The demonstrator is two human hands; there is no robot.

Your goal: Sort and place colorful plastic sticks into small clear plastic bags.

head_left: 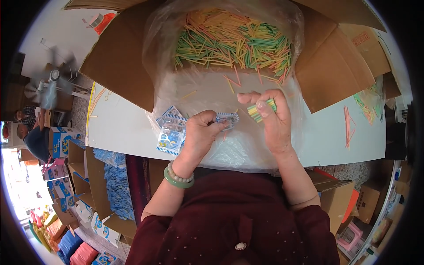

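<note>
My left hand (199, 136) is closed in a pinch on a small blue-and-white plastic packet (227, 118), held over the table. To its right, my right hand (278, 121) grips a short bundle of thin yellow and green sticks (256, 113), with the thumb across them and the fingers curled. The bundle and the packet are apart. More blue-and-white packets (171, 136) lie beside my left wrist, partly covered by it. Beyond both hands, a heap of thin sticks (234, 42) in yellow, green, orange and pink fills a plastic-lined cardboard box (119, 57) tipped toward me.
Clear plastic sheeting (238, 154) spreads over the white table (119, 128). Loose pink sticks (348, 128) lie at the right. Below the table's left side, an open carton holds many blue packets (117, 185). A fan (53, 79) and a person (33, 139) are at the far left.
</note>
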